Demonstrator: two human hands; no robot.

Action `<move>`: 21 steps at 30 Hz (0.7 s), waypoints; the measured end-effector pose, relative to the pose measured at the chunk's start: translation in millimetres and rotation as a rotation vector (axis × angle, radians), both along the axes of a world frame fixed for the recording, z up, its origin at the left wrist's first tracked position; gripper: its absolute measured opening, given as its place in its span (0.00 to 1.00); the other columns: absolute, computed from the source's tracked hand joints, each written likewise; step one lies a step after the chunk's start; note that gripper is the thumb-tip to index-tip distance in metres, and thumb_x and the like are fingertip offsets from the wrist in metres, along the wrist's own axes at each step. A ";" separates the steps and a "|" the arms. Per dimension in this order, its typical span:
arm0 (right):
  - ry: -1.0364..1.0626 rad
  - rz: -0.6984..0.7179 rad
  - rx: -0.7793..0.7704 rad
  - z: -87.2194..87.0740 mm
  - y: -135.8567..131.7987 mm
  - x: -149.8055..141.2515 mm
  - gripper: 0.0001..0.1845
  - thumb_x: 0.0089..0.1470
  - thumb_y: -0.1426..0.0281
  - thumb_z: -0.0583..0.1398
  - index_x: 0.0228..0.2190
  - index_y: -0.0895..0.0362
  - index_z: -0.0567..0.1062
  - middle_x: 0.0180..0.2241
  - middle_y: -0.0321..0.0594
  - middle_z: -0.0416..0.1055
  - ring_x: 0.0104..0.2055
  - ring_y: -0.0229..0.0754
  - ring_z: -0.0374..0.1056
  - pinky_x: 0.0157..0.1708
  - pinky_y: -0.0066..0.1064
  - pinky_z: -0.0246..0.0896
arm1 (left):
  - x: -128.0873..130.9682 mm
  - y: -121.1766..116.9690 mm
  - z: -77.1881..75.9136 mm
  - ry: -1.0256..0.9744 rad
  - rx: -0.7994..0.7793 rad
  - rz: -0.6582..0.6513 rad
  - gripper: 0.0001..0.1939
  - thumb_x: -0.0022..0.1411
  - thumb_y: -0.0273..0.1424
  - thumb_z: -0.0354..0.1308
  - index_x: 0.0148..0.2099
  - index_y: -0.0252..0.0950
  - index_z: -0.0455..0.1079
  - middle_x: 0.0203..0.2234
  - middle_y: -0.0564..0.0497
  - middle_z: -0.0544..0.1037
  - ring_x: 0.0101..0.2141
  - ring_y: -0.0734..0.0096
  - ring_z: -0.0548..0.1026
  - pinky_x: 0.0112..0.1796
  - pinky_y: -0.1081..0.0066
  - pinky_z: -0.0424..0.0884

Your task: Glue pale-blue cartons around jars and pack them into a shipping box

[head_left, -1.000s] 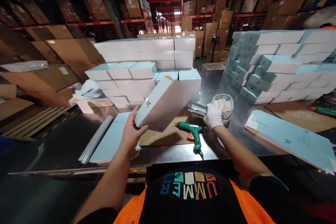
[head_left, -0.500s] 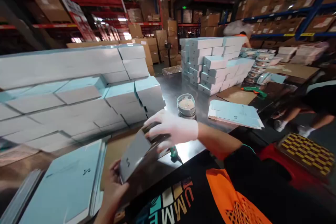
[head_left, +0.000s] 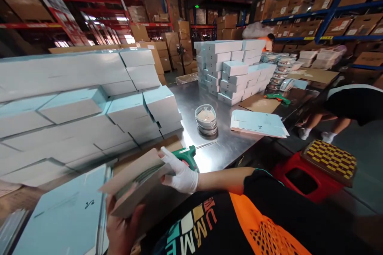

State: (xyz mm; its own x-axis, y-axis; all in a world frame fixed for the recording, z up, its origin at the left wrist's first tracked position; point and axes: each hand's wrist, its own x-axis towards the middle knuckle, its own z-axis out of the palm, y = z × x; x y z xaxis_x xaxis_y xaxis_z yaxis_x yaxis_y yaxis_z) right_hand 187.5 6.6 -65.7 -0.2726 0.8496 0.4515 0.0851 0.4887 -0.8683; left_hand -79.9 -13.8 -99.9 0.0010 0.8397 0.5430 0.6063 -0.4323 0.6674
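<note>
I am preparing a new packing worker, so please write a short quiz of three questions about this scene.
1. True or false: the right hand wears a white glove.
2. What lies on the metal table just beyond the right hand? A) scissors B) green glue gun C) tape roll
3. Fill in: both hands hold an open ____ box.

Key:
1. True.
2. B, the green glue gun.
3. Carton: the carton box, with the left hand underneath it.

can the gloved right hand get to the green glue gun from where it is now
Probably yes. The right hand is on the open box that the left hand holds from below, and the glue gun lies just beyond it on the table, nothing between. It would have to let go first.
</note>
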 end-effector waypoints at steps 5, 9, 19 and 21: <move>0.206 0.030 -0.110 18.1 6.8 -18.8 0.31 0.60 0.44 0.69 0.53 0.54 0.82 0.57 0.44 0.79 0.66 0.55 0.73 0.72 0.48 0.64 | 17.3 -9.3 15.3 -0.129 -0.069 0.156 0.14 0.60 0.56 0.61 0.39 0.57 0.79 0.38 0.52 0.81 0.48 0.31 0.83 0.46 0.37 0.80; 0.158 -0.276 -0.156 21.9 16.7 -33.2 0.25 0.57 0.65 0.69 0.55 0.57 0.77 0.57 0.47 0.77 0.61 0.51 0.74 0.68 0.42 0.68 | 27.1 -9.7 10.8 -0.309 0.051 0.161 0.23 0.66 0.52 0.61 0.61 0.61 0.71 0.55 0.53 0.79 0.66 0.37 0.75 0.62 0.35 0.75; -0.766 -0.437 -0.328 28.1 30.3 32.4 0.26 0.59 0.62 0.71 0.54 0.63 0.79 0.56 0.62 0.77 0.59 0.66 0.76 0.61 0.57 0.72 | 0.0 -5.8 0.4 -0.206 0.013 0.116 0.27 0.60 0.54 0.69 0.62 0.78 0.74 0.53 0.56 0.82 0.73 0.29 0.66 0.71 0.32 0.65; -0.875 -0.443 -0.502 17.0 27.5 48.6 0.37 0.49 0.65 0.77 0.57 0.65 0.77 0.58 0.68 0.76 0.60 0.74 0.76 0.60 0.62 0.72 | -8.1 -7.6 5.0 -0.177 0.024 0.167 0.28 0.61 0.53 0.68 0.63 0.83 0.73 0.51 0.58 0.83 0.67 0.29 0.74 0.60 0.32 0.76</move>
State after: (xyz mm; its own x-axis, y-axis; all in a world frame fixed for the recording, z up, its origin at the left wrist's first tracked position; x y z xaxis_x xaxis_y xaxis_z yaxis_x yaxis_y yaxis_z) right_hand 236.1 34.1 -48.7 0.0443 0.9840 -0.1726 0.8484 -0.1283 -0.5136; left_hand -88.0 -21.4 -94.9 -0.2339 0.8070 0.5422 0.5457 -0.3526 0.7602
